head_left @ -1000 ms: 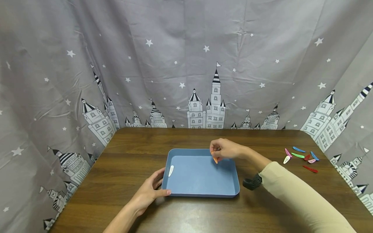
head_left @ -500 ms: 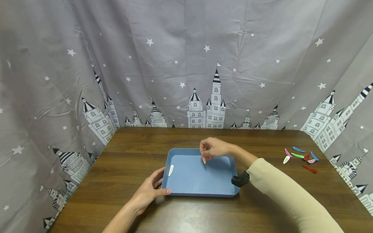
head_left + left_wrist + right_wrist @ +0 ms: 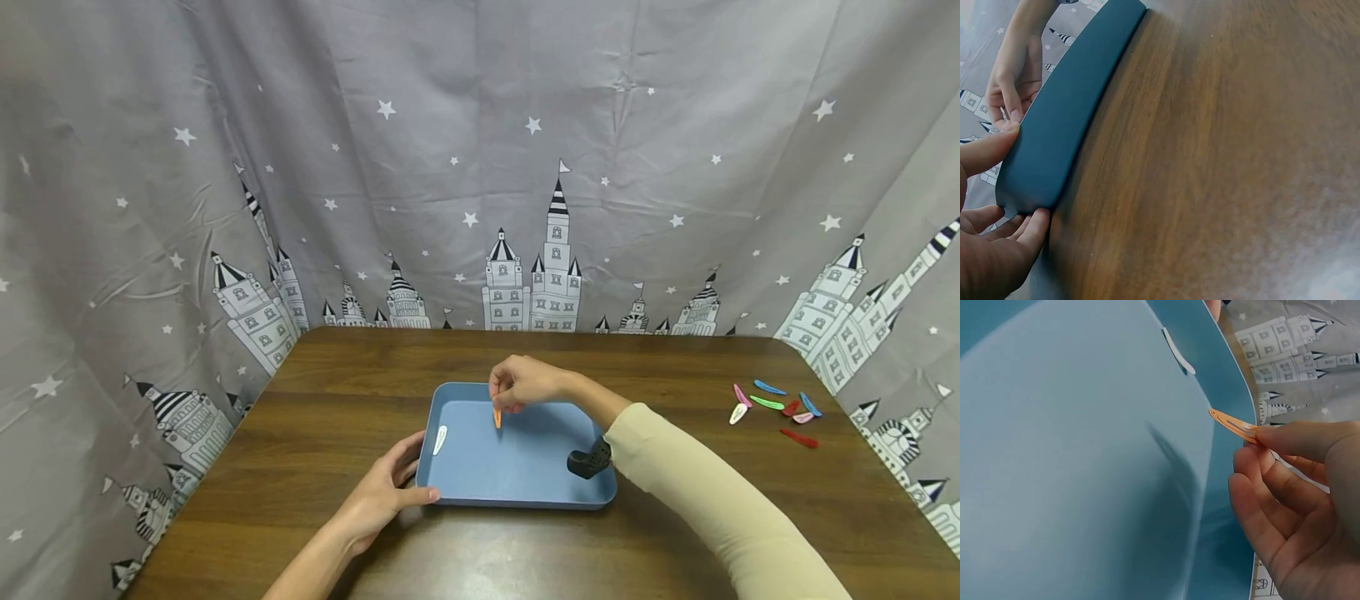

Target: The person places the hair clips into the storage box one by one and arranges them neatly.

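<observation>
Over the far part of the blue tray [image 3: 517, 502], my right hand [image 3: 525, 382] pinches an orange snap hair clip [image 3: 497, 418] between thumb and index finger. In the right wrist view the orange hair clip [image 3: 1232, 426] points away from the fingertips, and its shadow falls on the tray floor. A white hair clip [image 3: 440, 440] lies inside the tray along its left side. My left hand [image 3: 382, 492] grips the tray's near left corner, thumb on the front rim and fingers around the left side. The left wrist view shows those fingers [image 3: 1032, 234] at the tray wall [image 3: 1066, 119].
Several hair clips lie on the wooden table [image 3: 360, 367] at the right, among them a green clip [image 3: 767, 402], a dark red clip [image 3: 799, 438] and a blue clip [image 3: 770, 387]. A grey curtain [image 3: 420, 183] with castles hangs behind. A black band [image 3: 588, 460] hangs under the right wrist.
My right hand has moved left across the tray with the orange hair clip. The left hand and the tray have stayed in place.
</observation>
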Demonstrator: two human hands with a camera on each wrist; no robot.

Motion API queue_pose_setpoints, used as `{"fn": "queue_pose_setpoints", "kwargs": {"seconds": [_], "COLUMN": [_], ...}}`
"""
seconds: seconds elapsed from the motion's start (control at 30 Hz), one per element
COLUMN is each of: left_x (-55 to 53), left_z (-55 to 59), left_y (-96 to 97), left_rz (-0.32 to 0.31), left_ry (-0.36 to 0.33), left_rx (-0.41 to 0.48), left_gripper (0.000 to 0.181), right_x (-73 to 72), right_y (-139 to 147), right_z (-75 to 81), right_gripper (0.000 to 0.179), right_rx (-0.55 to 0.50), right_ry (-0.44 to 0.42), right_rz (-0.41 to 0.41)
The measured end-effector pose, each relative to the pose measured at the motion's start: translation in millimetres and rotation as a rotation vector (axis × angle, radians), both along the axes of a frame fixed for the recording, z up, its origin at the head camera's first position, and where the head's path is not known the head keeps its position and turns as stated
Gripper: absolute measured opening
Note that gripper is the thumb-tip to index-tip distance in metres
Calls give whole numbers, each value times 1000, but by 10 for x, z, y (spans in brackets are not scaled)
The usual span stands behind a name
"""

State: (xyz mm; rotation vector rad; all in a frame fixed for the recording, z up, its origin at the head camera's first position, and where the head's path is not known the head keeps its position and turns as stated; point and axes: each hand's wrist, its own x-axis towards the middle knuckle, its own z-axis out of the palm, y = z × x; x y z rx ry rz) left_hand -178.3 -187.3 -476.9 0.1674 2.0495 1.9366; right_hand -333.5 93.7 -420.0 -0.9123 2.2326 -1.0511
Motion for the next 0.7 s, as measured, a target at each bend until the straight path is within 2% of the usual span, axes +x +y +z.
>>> {"fn": "queue_pose_setpoints", "kwargs": {"seconds": [0.43,0.7], "left_x": [-9,-3], "left_z": [3,-13], "left_y": [-16,-16], "left_rz": [-5,-12], "left_ry": [7,-3], "left_rx": [5,16], "left_gripper": [91,92], "right_x": [-45,5], "right_y": [-329,-574], "right_z": [-58,-196], "right_gripper": [7,10], "right_rx": [18,26], "right_ry": [7,5], "right_rz": [26,46]}}
